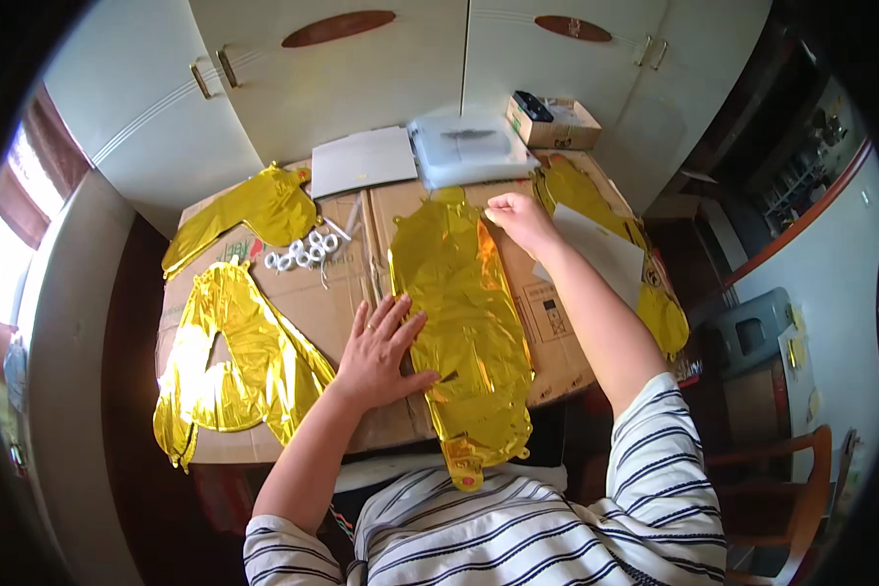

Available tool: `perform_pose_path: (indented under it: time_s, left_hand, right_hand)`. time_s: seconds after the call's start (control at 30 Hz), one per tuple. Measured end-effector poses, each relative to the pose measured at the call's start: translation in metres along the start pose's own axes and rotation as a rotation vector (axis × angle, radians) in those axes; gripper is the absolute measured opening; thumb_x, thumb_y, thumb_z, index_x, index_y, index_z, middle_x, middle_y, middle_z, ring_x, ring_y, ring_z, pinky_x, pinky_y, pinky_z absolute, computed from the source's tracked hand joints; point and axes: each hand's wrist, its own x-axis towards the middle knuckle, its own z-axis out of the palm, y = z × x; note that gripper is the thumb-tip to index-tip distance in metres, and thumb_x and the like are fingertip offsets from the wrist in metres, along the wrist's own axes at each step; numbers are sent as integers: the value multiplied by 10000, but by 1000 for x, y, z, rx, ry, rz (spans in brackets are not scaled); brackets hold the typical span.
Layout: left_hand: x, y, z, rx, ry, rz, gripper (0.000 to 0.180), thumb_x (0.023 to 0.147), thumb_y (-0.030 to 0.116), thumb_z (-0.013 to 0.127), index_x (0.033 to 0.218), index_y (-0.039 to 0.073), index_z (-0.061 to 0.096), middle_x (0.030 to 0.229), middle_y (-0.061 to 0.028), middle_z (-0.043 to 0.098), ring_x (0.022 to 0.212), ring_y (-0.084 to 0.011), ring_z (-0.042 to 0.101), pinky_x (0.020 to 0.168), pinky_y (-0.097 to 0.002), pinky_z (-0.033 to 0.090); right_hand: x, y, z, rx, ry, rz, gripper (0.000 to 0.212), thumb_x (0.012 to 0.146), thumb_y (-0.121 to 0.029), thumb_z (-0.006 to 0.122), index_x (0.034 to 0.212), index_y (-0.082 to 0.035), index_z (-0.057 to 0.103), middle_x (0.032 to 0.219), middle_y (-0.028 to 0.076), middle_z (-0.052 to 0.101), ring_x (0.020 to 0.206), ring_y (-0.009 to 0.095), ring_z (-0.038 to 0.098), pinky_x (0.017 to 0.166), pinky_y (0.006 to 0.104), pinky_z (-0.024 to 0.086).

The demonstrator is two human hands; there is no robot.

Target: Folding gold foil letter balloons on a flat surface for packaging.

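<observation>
1. Nearest, a striped shirt [459, 532] fills the lower edge, which cuts it off.
2. The middle gold foil balloon [459, 278] lies flat and creased on the cardboard [303, 295], its near end hanging past the edge toward the shirt.
3. The left hand [386, 356] is spread wide, palm down, over that balloon's left edge, hiding a bit of it.
4. Left of it lies another gold balloon [254, 342], its folds partly lost in glare.
5. The right hand [525, 223] has its fingers curled narrow by the middle balloon's far right edge; whether they pinch the foil, I cannot tell.
6. Beyond the right forearm, a white sheet [604, 256] covers part of a third balloon [571, 188].
7. Farther left are white rings [303, 252], too small to identify, and a fourth balloon [254, 207].
8. At the back sit a flat grey thing [364, 161], a clear plastic box [469, 151] with blurred contents, and a small carton [566, 130].
9. Pale cupboards [361, 88] rise behind, cut off above.
</observation>
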Motion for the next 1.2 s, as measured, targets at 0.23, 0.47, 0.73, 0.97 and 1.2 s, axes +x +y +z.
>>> perform_pose_path:
  time_s: [0.23, 0.47, 0.73, 0.97, 1.2]
  left_hand:
    - [2, 1, -1, -15, 25, 16, 918, 791, 670, 703, 1506, 142, 475, 1571, -181, 406, 1498, -382, 309, 1229, -602, 158]
    - [-3, -1, -6, -37, 33, 5, 886, 803, 673, 689, 1482, 134, 504, 1555, -183, 426, 1486, -386, 330, 1214, -627, 170]
    - [-4, -2, -6, -41, 44, -5, 869, 818, 680, 673, 1474, 135, 513, 1555, -184, 428, 1484, -387, 337, 1207, -628, 182]
    - [2, -1, -6, -57, 21, 4, 861, 823, 682, 666, 1467, 128, 523, 1559, -185, 426, 1487, -384, 337, 1207, -628, 182]
    - [2, -2, -7, -72, 21, -7, 866, 817, 674, 668, 1471, 124, 520, 1562, -185, 425, 1487, -382, 340, 1207, -627, 183]
  right_hand:
    - [95, -22, 39, -547, -173, 276, 413, 741, -267, 877, 901, 81, 722, 834, 153, 725, 576, 213, 643, 552, 362, 536]
    - [97, -53, 62, -586, -523, 296, 475, 727, -234, 893, 994, 110, 702, 954, 158, 749, 827, 234, 706, 772, 379, 568]
    - [79, -69, 37, -399, -350, -94, 730, 759, -257, 878, 1356, -15, 533, 1213, 167, 643, 1121, 302, 645, 979, 382, 522]
    - [86, -73, 30, -364, -610, -147, 640, 742, -272, 881, 1256, -22, 593, 1120, 125, 649, 1012, 296, 654, 917, 387, 527]
    - [83, -75, 42, -645, -848, -115, 438, 724, -238, 864, 1060, -39, 663, 1008, 108, 682, 912, 229, 652, 810, 342, 518]
